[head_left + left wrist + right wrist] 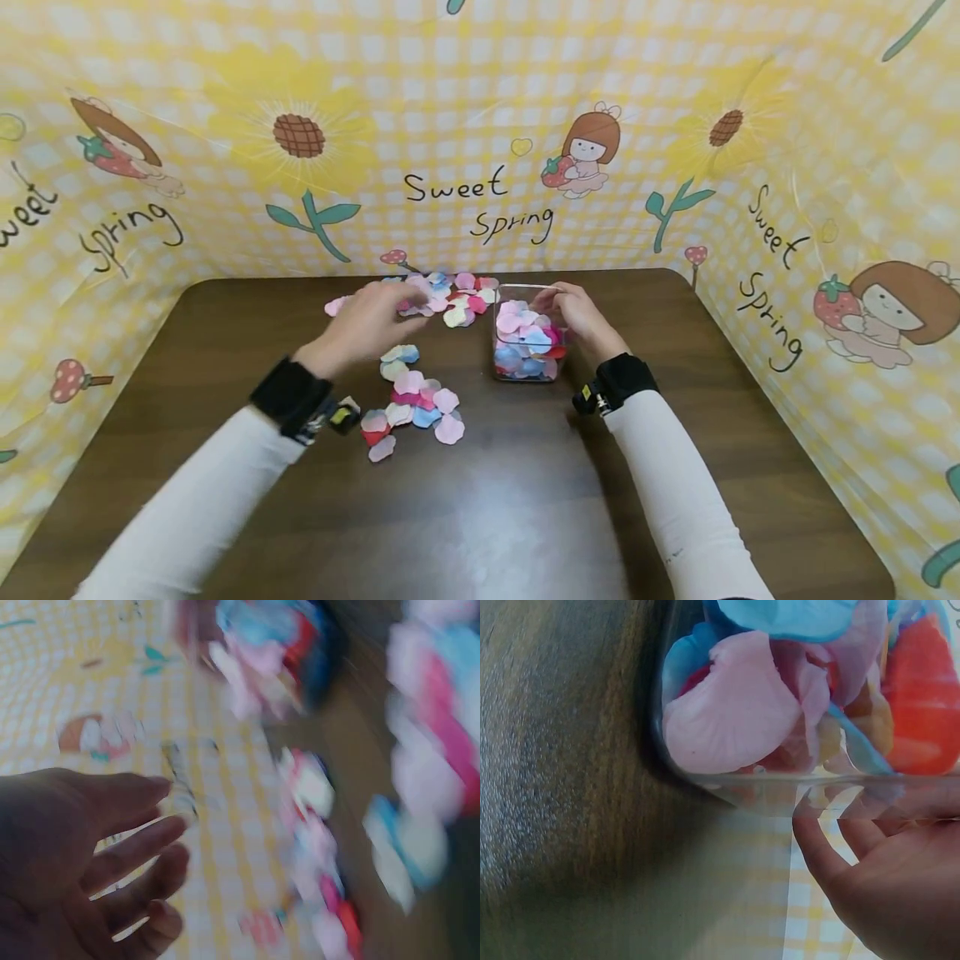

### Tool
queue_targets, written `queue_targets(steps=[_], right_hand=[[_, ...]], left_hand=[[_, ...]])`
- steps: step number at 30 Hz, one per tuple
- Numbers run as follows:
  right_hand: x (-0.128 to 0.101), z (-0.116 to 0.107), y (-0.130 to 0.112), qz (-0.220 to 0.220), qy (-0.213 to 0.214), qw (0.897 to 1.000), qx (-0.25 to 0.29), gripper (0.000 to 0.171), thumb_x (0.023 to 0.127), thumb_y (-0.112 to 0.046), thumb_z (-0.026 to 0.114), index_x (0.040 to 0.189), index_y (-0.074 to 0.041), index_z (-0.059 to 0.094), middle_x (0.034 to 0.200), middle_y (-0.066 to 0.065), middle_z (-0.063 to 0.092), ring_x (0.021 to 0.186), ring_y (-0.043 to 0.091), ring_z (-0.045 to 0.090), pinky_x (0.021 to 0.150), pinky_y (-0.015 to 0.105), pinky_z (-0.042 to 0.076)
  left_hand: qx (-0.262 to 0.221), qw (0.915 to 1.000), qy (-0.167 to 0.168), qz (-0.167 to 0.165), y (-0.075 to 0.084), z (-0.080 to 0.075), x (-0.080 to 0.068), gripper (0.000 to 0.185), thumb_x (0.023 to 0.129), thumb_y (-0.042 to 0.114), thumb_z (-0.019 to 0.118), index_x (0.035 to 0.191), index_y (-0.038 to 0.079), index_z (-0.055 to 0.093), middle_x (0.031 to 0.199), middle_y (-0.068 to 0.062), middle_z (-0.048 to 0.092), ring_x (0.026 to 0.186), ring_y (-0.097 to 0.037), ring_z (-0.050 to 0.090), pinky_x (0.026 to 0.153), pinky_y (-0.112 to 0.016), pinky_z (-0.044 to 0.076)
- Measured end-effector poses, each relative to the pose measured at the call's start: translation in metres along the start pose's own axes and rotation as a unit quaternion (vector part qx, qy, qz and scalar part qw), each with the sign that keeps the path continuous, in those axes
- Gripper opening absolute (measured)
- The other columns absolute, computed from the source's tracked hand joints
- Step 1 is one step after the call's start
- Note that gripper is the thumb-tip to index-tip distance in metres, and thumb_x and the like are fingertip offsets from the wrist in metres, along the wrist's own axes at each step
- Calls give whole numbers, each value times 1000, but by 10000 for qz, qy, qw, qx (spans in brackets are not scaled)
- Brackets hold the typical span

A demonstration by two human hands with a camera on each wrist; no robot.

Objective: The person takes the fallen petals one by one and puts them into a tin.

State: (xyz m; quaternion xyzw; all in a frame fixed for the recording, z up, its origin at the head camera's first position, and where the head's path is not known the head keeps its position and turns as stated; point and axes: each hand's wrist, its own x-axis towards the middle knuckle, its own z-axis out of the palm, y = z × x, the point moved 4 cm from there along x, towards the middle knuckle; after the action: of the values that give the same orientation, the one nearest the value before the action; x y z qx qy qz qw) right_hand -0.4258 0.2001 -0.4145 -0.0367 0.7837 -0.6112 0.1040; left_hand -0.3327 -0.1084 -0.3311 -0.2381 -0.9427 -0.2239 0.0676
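A clear plastic box (527,292) full of pink, blue and red artificial petals (517,321) stands toward the back of the table. My right hand (581,315) holds it at its back right edge; in the right wrist view the curled fingers (821,844) meet the transparent wall (765,796). To the left of the box my left hand (367,321) hangs over the table with loosely bent fingers and nothing between them. Behind its fingertips lies a back cluster of loose petals (459,310), partly covered by the hand. The left wrist view is blurred.
Nearer the front, another scatter of petals (423,398) lies on the dark wooden table (495,500), with a few blue and cream ones (397,360) just behind it. A yellow checked cloth (450,108) with printed figures rises along the table's back and sides.
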Motion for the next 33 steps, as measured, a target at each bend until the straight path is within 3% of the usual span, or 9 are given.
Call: queue_targets(steps=[4, 8, 11, 15, 17, 21, 25, 29, 33], right_hand=[[-3, -12, -3, 50, 87, 9999, -35, 38, 99, -3, 30, 121, 6, 59, 125, 26, 64, 108, 34, 62, 93, 45, 46], [-3, -19, -8, 34, 122, 9999, -97, 39, 97, 0, 29, 123, 7, 58, 127, 27, 64, 108, 33, 62, 93, 44, 45], [-2, -21, -10, 77, 175, 9998, -69, 38, 97, 0, 30, 122, 5, 59, 127, 25, 64, 106, 32, 62, 91, 45, 45], [0, -19, -9, 138, 141, 9998, -28, 38, 97, -1, 30, 122, 5, 58, 128, 25, 64, 110, 34, 62, 95, 47, 45], [0, -17, -8, 149, 77, 9998, -50, 38, 97, -1, 30, 123, 5, 57, 129, 25, 63, 114, 35, 62, 99, 49, 44], [1, -14, -4, 125, 51, 9999, -58, 38, 97, -1, 30, 122, 7, 58, 129, 27, 63, 118, 39, 61, 103, 52, 42], [1, -11, -3, 141, 67, 9998, -93, 38, 98, -3, 30, 121, 5, 59, 127, 24, 64, 117, 37, 62, 102, 51, 43], [1, -9, -3, 194, 24, 9998, -86, 38, 98, -4, 31, 121, 3, 60, 125, 22, 65, 117, 36, 62, 102, 51, 42], [2, -2, -2, 97, -44, 9999, -78, 38, 98, -2, 30, 121, 5, 59, 125, 25, 65, 117, 38, 62, 103, 53, 42]], left_hand=[[334, 9976, -597, -60, -33, -4, -38, 31, 91, 22, 78, 118, 9, 73, 116, -9, 73, 109, -31, 66, 82, -54, 54], [218, 9900, -1373, -228, -61, 10, -69, 43, 87, 23, 82, 124, 4, 69, 121, -13, 68, 111, -35, 64, 85, -58, 53], [-144, 9858, -1661, -211, -77, 26, -79, 40, 87, 21, 83, 119, 1, 69, 114, -13, 66, 103, -32, 62, 84, -51, 53], [-720, 9837, -1643, -154, -86, 39, -80, 13, 89, 10, 79, 98, 6, 70, 92, -5, 64, 83, -22, 57, 72, -36, 50], [-863, 9837, -1564, -182, -87, 39, -78, 9, 89, 5, 77, 91, 8, 69, 85, -1, 63, 78, -19, 56, 69, -32, 49], [-845, 9880, -1291, -104, -78, 27, -68, 9, 90, 2, 76, 88, 8, 71, 81, 1, 66, 76, -15, 58, 68, -30, 51], [-742, 9945, -738, 63, -55, 8, -44, 7, 90, 5, 78, 87, 9, 73, 80, 2, 69, 74, -14, 62, 68, -32, 53], [-711, 9970, -193, 214, -15, -4, -6, 5, 92, 10, 77, 88, 10, 73, 81, 0, 70, 74, -15, 65, 69, -35, 53], [-670, 9974, 201, 183, 31, 4, 34, 7, 94, 17, 75, 93, 10, 74, 88, -3, 74, 81, -19, 68, 73, -37, 52]])
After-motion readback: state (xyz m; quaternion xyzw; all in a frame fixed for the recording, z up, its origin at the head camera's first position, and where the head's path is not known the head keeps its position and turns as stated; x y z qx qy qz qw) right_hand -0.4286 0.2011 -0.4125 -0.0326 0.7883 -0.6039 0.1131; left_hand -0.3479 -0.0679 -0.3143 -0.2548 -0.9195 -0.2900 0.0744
